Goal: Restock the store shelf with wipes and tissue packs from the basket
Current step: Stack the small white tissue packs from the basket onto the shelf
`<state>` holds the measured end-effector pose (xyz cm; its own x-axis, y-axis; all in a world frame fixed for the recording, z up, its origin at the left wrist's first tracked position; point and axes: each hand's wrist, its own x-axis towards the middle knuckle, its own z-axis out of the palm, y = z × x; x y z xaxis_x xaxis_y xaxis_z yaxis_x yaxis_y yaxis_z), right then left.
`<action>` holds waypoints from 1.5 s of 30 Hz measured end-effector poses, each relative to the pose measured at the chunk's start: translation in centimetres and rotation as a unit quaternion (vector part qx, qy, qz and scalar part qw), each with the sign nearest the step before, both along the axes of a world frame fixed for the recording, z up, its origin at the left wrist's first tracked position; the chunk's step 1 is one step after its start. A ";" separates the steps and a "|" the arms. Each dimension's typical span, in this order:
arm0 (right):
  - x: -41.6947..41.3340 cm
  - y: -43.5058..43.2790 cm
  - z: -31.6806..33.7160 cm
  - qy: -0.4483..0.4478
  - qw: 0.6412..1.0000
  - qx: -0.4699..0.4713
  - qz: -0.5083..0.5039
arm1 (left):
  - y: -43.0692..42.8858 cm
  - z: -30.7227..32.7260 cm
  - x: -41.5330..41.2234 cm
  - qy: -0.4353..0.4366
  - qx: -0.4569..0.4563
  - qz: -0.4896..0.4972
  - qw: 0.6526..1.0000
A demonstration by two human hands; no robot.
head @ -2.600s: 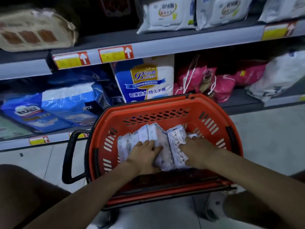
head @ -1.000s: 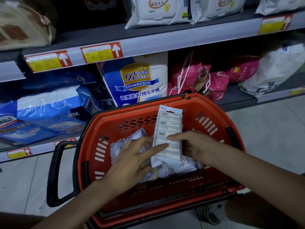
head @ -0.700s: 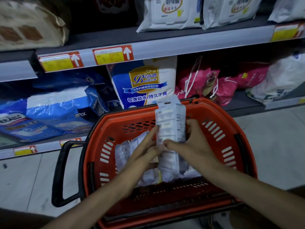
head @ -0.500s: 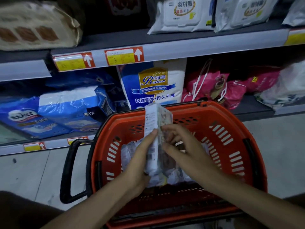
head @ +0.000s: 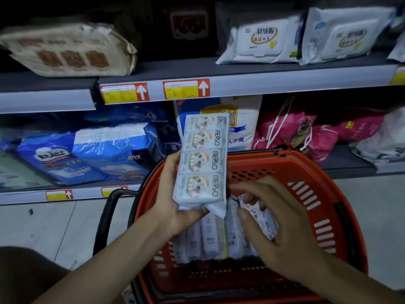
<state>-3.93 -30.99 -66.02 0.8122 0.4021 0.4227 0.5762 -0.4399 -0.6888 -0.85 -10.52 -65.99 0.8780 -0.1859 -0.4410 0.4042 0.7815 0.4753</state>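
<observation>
A tall strip of tissue packs [head: 201, 161] is held upright above the orange basket [head: 311, 194], gripped at its lower end by the left hand [head: 175, 207], whose fingers are closed around it. The right hand [head: 280, 227] is spread and empty just beside the strip, over the packs left in the basket [head: 219, 235]. The strip is best steadied near its middle before being carried to the shelf [head: 263, 75], since it could probably bend.

Now holding the tissue pack [head: 202, 161] upright above the basket [head: 311, 189] in the left hand [head: 175, 194], printed front turned into view, the right hand [head: 278, 224] letting go, fingers spreading.
</observation>
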 end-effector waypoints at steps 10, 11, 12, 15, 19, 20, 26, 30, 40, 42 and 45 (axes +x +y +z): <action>1.6 1.4 2.0 0.404 0.894 0.195 0.024 | -1.1 0.7 -0.6 -0.025 0.130 -0.040 0.990; 1.9 1.4 1.9 0.412 0.888 0.202 0.026 | -1.3 0.9 -0.8 -0.029 0.149 -0.046 0.987; 2.2 1.4 1.8 0.420 0.883 0.211 0.022 | -1.4 1.1 -0.8 -0.034 0.164 -0.050 0.985; 2.8 0.9 1.6 0.441 0.867 0.232 0.009 | -1.0 1.0 -0.2 -0.044 0.208 -0.035 0.976; 4.8 -0.6 2.3 0.410 0.888 0.210 -0.003 | 1.3 0.3 1.2 -0.008 0.201 0.039 0.979; 5.4 -1.2 2.7 0.391 0.898 0.203 -0.006 | 2.1 0.3 1.6 0.011 0.178 0.044 0.983; 7.2 -4.3 5.7 0.316 0.930 0.166 0.086 | 4.0 2.0 1.4 0.024 0.148 -0.161 0.975; 7.5 -5.1 6.0 0.277 0.950 0.117 0.085 | 3.5 2.5 0.7 -0.046 0.198 -0.261 0.944; 7.0 -4.2 4.4 0.214 0.956 0.145 -0.140 | 1.5 2.7 -0.5 -0.032 0.160 -0.226 0.960; 6.5 -3.8 3.9 0.210 0.945 0.165 -0.186 | 1.3 2.8 -0.7 -0.032 0.138 -0.219 0.965; 5.9 -3.2 3.6 0.184 0.942 0.177 -0.219 | 0.8 3.0 -1.0 -0.042 0.117 -0.201 0.972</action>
<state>2.00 -34.20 -62.40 0.9850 -0.1185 0.1255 0.0873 -0.2852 -0.9545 -1.90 -9.75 -62.97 0.7901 -0.4240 -0.4427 0.6064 0.4351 0.6656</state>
